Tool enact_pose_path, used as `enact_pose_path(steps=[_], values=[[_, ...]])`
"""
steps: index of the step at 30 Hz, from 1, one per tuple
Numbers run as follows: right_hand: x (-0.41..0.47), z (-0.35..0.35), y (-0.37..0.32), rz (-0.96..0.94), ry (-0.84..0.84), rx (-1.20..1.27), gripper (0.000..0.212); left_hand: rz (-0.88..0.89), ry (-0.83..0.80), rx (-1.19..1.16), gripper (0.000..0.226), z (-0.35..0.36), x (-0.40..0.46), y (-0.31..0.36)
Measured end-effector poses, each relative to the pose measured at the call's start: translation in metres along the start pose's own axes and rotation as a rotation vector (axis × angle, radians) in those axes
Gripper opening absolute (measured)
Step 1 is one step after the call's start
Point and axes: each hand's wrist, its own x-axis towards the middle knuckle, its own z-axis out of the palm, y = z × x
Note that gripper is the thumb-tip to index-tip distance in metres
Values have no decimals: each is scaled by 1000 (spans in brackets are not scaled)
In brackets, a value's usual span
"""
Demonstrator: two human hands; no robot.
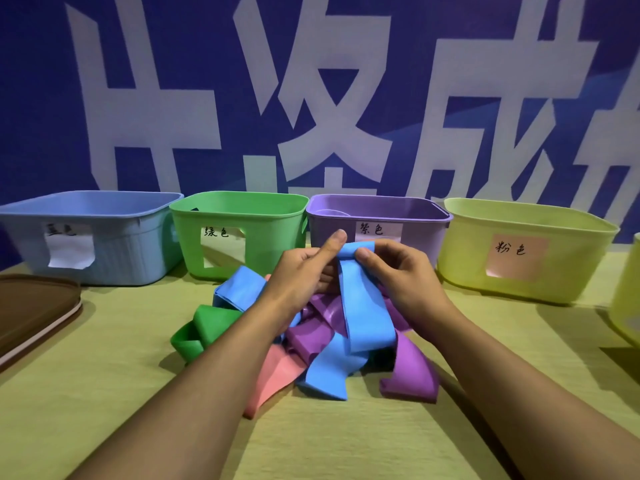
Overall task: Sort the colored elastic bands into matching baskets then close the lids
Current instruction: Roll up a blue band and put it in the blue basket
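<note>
Your left hand (304, 268) and right hand (398, 271) together pinch the top of a blue elastic band (363, 306), lifted above a pile of green, pink, purple and blue bands (311, 344) on the bench (104, 393). Behind stand the blue basket (114, 251), green basket (263, 237), purple basket (419, 237) and yellow-green basket (568, 258), all open. A brown lid (31, 310) lies far left.

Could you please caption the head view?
Both hands pinch a blue band above the pile, before four labelled baskets.
</note>
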Motion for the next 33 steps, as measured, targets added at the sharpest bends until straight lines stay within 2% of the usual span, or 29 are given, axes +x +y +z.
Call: enact_pose_path(steps=[3,8,14,17,21,28,33], values=[[0,1,-1,-45,-29,1,16,-3,-9,34,44,1,-1,-1],[-1,2,-1,-96,-64,-24,19,28,-9,24,60,1,-1,-2],[0,-1,0,-103,-84,-66,22,77,12,35,60,-1,1,-5],[0,-1,-1,8,-45,-11,22,87,8,54,43,-1,1,-5],[-2,0,-8,101,60,-88,39,107,-9,106,29,-2,0,-5],[0,-1,-4,-16,62,-140,24,109,-27,128,24,-2,-1,-4],[2,-1,-1,-61,48,-74,12,81,-48,63,35,0,-1,-4]])
